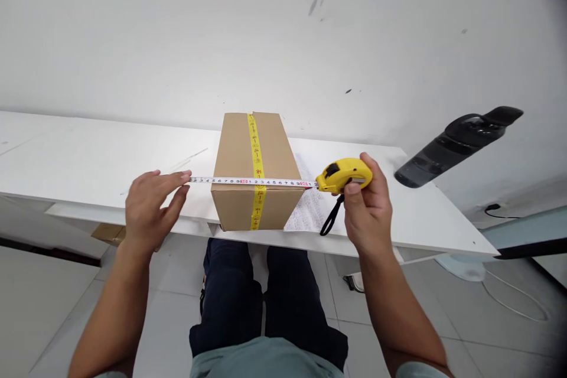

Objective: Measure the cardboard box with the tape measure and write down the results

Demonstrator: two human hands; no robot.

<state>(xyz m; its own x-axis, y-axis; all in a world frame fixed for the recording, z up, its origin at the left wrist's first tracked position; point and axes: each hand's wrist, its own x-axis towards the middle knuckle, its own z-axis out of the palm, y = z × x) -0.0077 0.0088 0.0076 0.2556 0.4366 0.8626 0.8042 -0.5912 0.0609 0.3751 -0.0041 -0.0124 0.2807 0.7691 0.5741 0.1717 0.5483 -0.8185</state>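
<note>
A closed cardboard box (pixel 237 150) with a strip of yellow printed tape (pixel 256 150) down its middle stands on the white desk. Across the top of the box, close to its front edge, stretches the white blade of a tape measure (pixel 341 175). My left hand (pixel 155 204) pinches the blade's free end between thumb and fingertips, left of the box. My right hand (pixel 370 209) grips the yellow case to the right of the box. A black wrist strap (pixel 331 217) hangs from the case.
A dark bottle (pixel 456 144) stands at the right of the desk (pixel 88 153). A printed paper sheet (pixel 305 212) lies beside and partly under the box. The white wall (pixel 199 29) rises behind. Below the desk at left is another piece of cardboard (pixel 108 233).
</note>
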